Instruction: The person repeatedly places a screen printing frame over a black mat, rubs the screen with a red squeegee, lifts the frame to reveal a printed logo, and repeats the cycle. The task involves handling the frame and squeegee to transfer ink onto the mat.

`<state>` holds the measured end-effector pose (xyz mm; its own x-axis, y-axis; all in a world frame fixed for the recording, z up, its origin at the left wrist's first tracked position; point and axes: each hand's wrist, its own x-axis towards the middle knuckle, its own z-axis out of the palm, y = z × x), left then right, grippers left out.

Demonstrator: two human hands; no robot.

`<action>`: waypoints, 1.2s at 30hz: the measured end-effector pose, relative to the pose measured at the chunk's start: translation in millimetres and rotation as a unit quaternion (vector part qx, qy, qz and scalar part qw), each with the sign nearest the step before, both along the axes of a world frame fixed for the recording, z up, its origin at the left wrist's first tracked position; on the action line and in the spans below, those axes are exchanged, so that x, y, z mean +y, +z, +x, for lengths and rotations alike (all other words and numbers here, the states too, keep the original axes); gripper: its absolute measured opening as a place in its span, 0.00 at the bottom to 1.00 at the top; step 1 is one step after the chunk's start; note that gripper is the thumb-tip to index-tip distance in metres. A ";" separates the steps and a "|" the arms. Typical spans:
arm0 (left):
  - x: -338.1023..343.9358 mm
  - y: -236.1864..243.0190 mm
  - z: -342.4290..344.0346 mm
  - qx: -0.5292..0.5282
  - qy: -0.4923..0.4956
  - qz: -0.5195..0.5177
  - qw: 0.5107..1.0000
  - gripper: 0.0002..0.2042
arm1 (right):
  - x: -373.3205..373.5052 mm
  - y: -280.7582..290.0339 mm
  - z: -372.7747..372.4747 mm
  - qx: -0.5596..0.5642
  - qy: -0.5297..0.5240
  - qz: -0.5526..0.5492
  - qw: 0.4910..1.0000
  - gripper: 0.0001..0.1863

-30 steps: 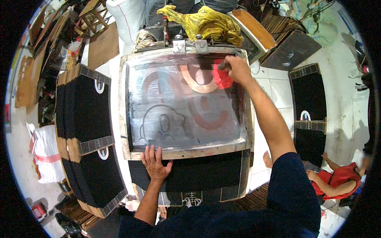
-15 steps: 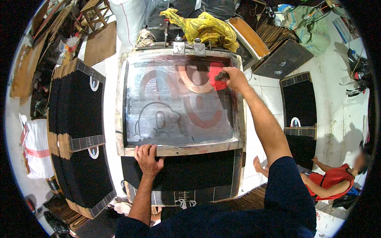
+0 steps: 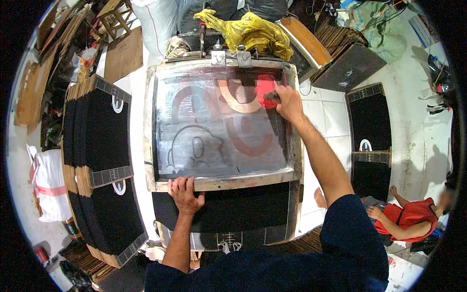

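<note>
Clock directions run from the picture's middle. At nine o'clock stand stacked black panels (image 3: 104, 129). Between seven and eight, the left hand (image 3: 187, 198) bends its fingers over the near rail (image 3: 243, 183) of a framed screen (image 3: 206, 117); whether it grips, I cannot tell. The framed screen fills the centre (faint curved shapes (image 3: 250, 150) show across it). A crumpled yellow sheet (image 3: 255, 33) lies at twelve. At one, a red tool (image 3: 264, 85) is over the screen's far right area, its dark handle (image 3: 273, 99) enclosed by the right hand (image 3: 290, 104), at two. More panels (image 3: 370, 117) are at three, a seated person (image 3: 411, 220) in red at four.
</note>
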<state>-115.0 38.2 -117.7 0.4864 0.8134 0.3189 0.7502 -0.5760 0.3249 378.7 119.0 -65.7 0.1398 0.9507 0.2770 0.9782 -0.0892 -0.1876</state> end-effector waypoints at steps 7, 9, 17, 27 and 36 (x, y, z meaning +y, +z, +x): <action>12.5 29.8 1.3 0.010 -0.013 -0.037 0.999 0.26 | 3.5 20.8 -1.6 0.039 0.016 0.013 0.999 0.16; 12.9 41.3 0.2 0.006 -0.017 -0.047 0.999 0.25 | 13.1 31.7 5.5 0.059 -0.007 -0.013 0.998 0.15; 12.1 64.3 7.0 0.002 -0.019 -0.036 0.999 0.25 | 29.3 43.7 25.8 0.031 0.033 -0.198 0.979 0.24; 4.2 69.0 14.9 0.010 0.021 -0.060 0.998 0.25 | 130.4 27.6 78.0 0.011 -0.029 -0.182 0.983 0.36; 6.6 69.6 13.9 -0.008 0.008 -0.045 0.999 0.24 | -71.8 24.1 -75.1 0.138 -0.182 0.110 0.967 0.20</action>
